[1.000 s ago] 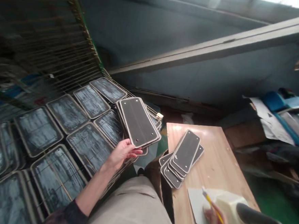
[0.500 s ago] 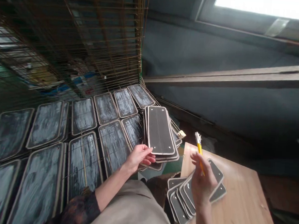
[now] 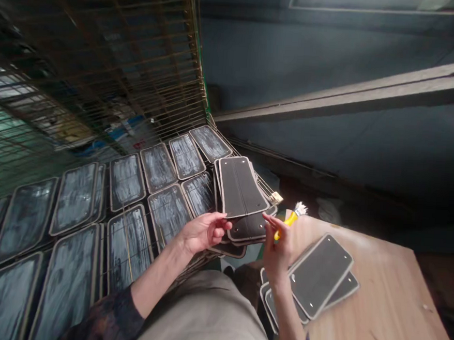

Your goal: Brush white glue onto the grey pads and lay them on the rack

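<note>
A dark grey panel (image 3: 243, 189) with rounded corners, a pale rim and a centre seam tops a stack of similar panels (image 3: 246, 228). My left hand (image 3: 203, 231) pinches its near left corner, and the panel's near edge looks raised and bowed above the stack. In my right hand (image 3: 278, 251) is a paintbrush (image 3: 290, 220) with a yellow handle and white-smeared bristles pointing away from me. That hand's fingertips are close to the panel's near right corner; whether they touch it I cannot tell. More grey panels (image 3: 322, 277) lie overlapped below my right forearm.
Rows of panels smeared with white (image 3: 123, 240) cover the wire rack (image 3: 262, 185) to the left. An upright wire grid (image 3: 142, 45) stands behind. A wooden board (image 3: 385, 290) is at the right, with a wall (image 3: 336, 58) beyond.
My right hand has moved left from above the wooden board to the stack, carrying the paintbrush. The top panel now looks bowed at its near edge. The view has shifted slightly.
</note>
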The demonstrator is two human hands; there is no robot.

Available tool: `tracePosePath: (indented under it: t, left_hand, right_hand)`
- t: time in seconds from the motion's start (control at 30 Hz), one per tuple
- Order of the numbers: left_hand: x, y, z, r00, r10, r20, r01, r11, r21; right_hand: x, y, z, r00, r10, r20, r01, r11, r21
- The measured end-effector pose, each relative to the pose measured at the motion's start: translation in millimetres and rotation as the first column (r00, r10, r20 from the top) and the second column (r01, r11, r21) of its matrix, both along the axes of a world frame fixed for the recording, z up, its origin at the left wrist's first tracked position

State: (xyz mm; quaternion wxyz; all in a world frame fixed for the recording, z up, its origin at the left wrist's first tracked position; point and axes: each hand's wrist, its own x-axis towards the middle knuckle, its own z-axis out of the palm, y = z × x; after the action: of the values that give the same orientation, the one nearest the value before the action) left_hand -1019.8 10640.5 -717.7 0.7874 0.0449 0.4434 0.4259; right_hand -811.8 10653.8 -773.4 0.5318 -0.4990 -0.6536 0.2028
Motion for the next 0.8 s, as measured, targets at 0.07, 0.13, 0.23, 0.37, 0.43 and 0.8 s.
tracePosePath:
  t: [0.07,0.13,0.23,0.37,0.43,0.8]
  left_hand:
    - [4,2,3.2,1.000,-0.005,0.006,0.005,1.000,-0.006]
    - [8,4,4.6,1.000,-0.012,-0.003,0.012,1.000,-0.019]
    - [16,6,3.8,1.000,-0.029,-0.009,0.029,0.999,-0.032]
    - [22,7,0.9,0.999,-0.052,0.002,0.052,0.998,-0.025]
    - [23,7,-0.8,0.998,-0.061,-0.008,0.060,0.998,-0.015]
    - [19,10,7.9,0.992,-0.122,0.025,0.120,0.989,0.087]
  right_hand:
    - [-4,-3,1.6,0.999,0.019,-0.034,-0.020,1.000,-0.021]
    - [-8,-6,4.0,0.995,0.020,-0.094,-0.025,0.999,-0.042]
    - [-17,-9,7.6,0.987,-0.035,-0.159,0.018,0.994,-0.104]
    - [-29,-10,8.9,0.981,-0.122,-0.152,0.094,0.979,-0.183]
    - [-33,-9,8.0,0.973,-0.162,-0.165,0.126,0.970,-0.210]
    - [-24,0,-15.0,0.945,-0.328,-0.015,0.309,0.904,-0.297]
